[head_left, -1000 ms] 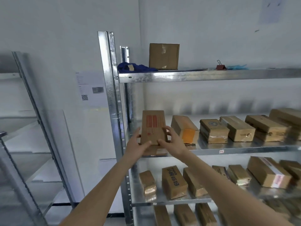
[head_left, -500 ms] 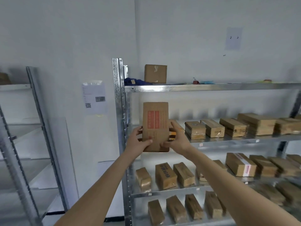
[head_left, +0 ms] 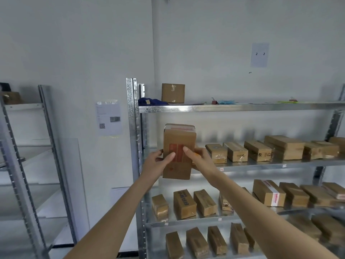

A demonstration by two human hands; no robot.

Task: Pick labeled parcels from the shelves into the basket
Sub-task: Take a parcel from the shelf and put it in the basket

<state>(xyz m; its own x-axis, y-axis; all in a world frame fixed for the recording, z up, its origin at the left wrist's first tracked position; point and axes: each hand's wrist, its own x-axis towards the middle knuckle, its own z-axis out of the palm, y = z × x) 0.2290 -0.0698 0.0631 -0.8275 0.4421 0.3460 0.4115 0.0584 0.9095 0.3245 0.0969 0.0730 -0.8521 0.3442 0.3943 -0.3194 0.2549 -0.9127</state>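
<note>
Parcel: brown carton [head_left: 179,152] held upright in the air in front of the rack's [head_left: 133,128] left front post, at the height of the rack's second shelf; red print on the face toward the camera, tape across its top end.
Left hand: left hand [head_left: 158,163] grips the parcel's lower left side, thumb lying across the front over the red print, fingers curled behind the left edge.
Right hand: right hand [head_left: 197,159] grips the lower right side, thumb pressed on the front beside the left thumb, fingers wrapped round the right edge.
Second shelf: row of brown boxes [head_left: 257,150] to the right of the parcel, lying flat, close together.
Third shelf: more boxes [head_left: 183,204] below the parcel, one with dark print, one farther right with a red-and-white strip [head_left: 276,198].
Bottom shelf: further boxes [head_left: 197,242] side by side.
Top shelf: one carton [head_left: 173,93] standing near the rack's left post, blue cloth [head_left: 151,101] just left of it, binder clip [head_left: 214,100] farther right.
Wall: sheet with a QR code [head_left: 108,118] left of the rack; sheet printed "2 2" [head_left: 259,54] above the rack.
Far left: second rack [head_left: 48,146], well apart from the first.
Basket: not seen in this view.
</note>
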